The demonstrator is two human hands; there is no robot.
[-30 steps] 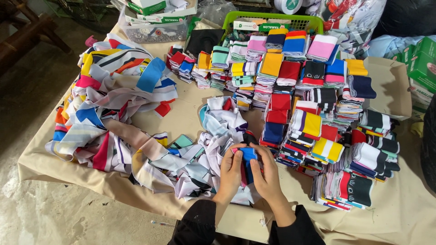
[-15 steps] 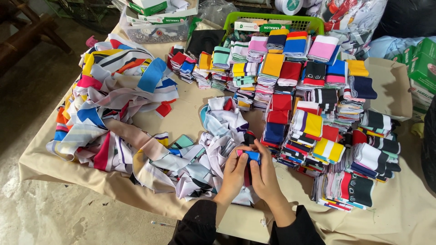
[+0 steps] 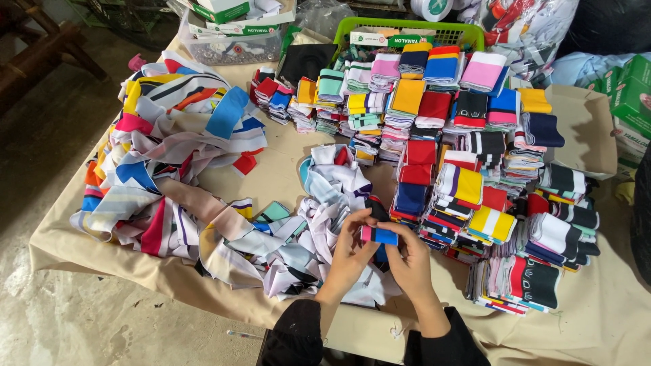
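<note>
1. Two hands meet over the front edge of the table, pinching one small folded band (image 3: 379, 235) between them; it is pink at its left end and blue at its right.
2. Left hand (image 3: 349, 256): thumb and fingertips are clasped on the pink end, palm turned toward the person.
3. Right hand (image 3: 411, 261): fingers are closed on the blue end from the right and below, thumb on top.
4. Held band: lifted just above the cloth, level, between the loose heap and the stacks.
5. Directly under and left of the hands lies a pale heap (image 3: 319, 224) of unfolded white and grey strips, tangled, reaching up toward the table's middle.
6. Just right of the hands stand stacks (image 3: 468, 196) of folded bands in red, blue, yellow, black and white, packed close, some leaning.
7. More stacks (image 3: 407, 88) run along the far side, in pink, teal, orange and navy.
8. Far left, a larger pile (image 3: 169, 142) of mixed coloured strips sprawls toward the table's left edge.
9. Table (image 3: 271, 176): covered in beige cloth that hangs over the front.
10. Behind the stacks sits a green basket (image 3: 468, 30), and left of it a clear box (image 3: 230, 47) holding cartons.
</note>
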